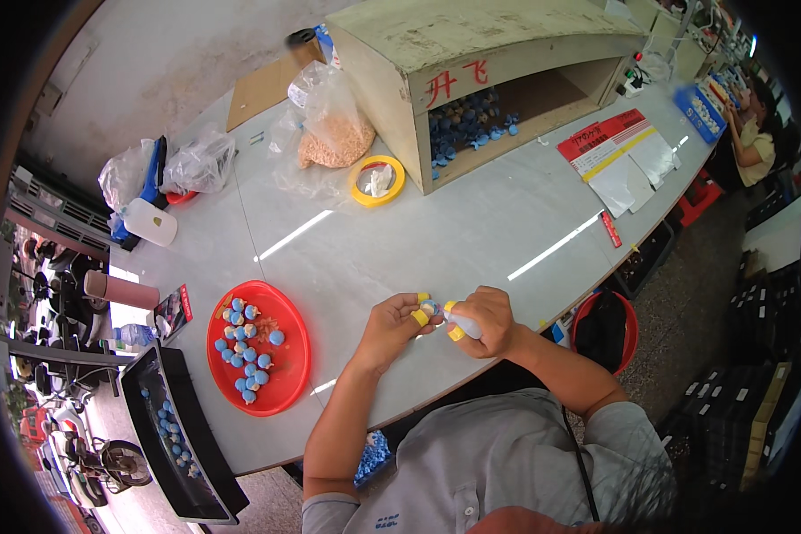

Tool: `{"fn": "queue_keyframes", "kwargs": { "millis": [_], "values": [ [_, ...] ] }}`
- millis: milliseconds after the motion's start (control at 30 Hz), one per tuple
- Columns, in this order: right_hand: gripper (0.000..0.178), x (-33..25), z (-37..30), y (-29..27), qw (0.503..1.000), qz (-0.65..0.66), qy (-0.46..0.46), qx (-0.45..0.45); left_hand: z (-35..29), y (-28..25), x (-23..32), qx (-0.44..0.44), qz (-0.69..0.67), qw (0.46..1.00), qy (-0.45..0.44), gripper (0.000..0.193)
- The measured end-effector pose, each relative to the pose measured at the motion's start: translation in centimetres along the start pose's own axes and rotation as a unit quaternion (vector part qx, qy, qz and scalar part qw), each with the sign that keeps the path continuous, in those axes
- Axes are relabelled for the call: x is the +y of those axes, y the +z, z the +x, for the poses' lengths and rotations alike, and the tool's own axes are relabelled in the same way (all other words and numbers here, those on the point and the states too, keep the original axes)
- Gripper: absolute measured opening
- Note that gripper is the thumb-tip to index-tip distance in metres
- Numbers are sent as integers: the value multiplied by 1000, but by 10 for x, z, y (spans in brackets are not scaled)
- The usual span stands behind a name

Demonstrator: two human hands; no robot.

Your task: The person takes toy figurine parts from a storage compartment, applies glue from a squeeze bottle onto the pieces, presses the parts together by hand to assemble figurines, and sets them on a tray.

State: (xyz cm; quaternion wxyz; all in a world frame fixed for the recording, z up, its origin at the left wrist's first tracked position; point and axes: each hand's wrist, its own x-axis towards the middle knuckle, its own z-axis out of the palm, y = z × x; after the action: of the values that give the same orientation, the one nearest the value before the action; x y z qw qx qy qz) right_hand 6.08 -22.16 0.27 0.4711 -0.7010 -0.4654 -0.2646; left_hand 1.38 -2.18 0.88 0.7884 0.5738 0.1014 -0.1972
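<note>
Over the near edge of the table my two hands meet, with yellow tape wrapped around several fingertips. My left hand (393, 329) pinches a small blue-and-cream toy piece (430, 308) between thumb and fingers. Close against it, my right hand (482, 320) is closed around a whitish, translucent, bottle-like object (465, 327), mostly covered by the fingers. Whether its tip touches the piece is too small to tell. Left of my hands lies a round red tray (287, 356) with several similar blue pieces (250, 356) and some pinkish crumbs.
A black bin (156, 445) with more blue pieces stands at the table's left edge. Farther back are a yellow tape roll (358, 189), a bag of pinkish bits (338, 138) and a wooden box (392, 89) holding blue pieces. A co-worker (755, 147) sits far right.
</note>
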Motion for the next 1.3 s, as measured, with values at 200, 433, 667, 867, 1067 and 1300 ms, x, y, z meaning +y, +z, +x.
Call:
{"fn": "queue_keyframes", "kwargs": {
  "millis": [200,433,667,867,1067,1300],
  "values": [
    [21,4,-7,-9,996,58,55,31,-2,-1,3,11,-6,1000,-6,35],
    [19,8,-15,-30,918,201,312,138,0,-4,7,-1,-92,996,-21,36],
    [26,83,-17,-102,889,60,429,151,-3,-5,10,22,-111,993,-24,28],
    [26,129,-25,-150,865,-243,415,146,0,-11,3,-5,-110,994,15,24],
    [35,123,-31,-141,845,-329,367,205,1,-7,5,21,-138,990,-7,25],
    [24,101,26,-82,960,-228,144,80,-3,-7,9,18,-119,993,10,26]
  ]
}}
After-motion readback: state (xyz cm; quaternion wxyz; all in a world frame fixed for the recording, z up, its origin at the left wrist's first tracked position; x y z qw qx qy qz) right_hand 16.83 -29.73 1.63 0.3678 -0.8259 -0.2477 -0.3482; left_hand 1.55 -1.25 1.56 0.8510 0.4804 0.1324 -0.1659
